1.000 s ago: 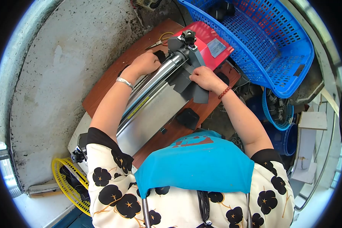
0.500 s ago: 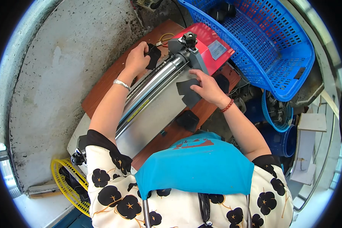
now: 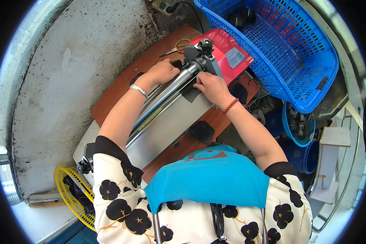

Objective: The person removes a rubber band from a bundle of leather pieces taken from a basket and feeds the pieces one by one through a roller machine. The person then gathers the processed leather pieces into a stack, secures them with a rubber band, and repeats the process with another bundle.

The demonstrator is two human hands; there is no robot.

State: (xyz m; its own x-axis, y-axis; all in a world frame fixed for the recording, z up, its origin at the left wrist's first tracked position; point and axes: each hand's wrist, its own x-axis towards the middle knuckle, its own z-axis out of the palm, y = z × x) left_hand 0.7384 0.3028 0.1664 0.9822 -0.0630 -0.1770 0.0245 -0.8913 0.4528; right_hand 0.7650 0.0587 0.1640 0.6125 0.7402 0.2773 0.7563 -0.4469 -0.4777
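A metal roller machine (image 3: 166,103) with a red end housing (image 3: 227,51) lies diagonally before me. My right hand (image 3: 214,88) is closed at the near side of the roller, thumb and fingers pinching a dark flat piece (image 3: 190,93) whose edge meets the roller. Across the roller, my left hand (image 3: 162,73) is bent with its fingers curled down; the fingertips are hidden. A black piece (image 3: 177,64) shows just beyond those fingers, and whether they grip it is not visible. Another black piece (image 3: 137,77) lies near my left wrist.
Scissors (image 3: 175,49) lie on the brown tabletop (image 3: 122,91) behind the machine. Black pieces (image 3: 202,131) rest on its near edge. A large blue basket (image 3: 288,77) stands at right, above a smaller blue basket (image 3: 299,126). A yellow basket (image 3: 65,195) is at lower left.
My right hand has moved up and left, bringing the dark piece against the roller. My left hand has come down from near the scissors to the roller's far side.
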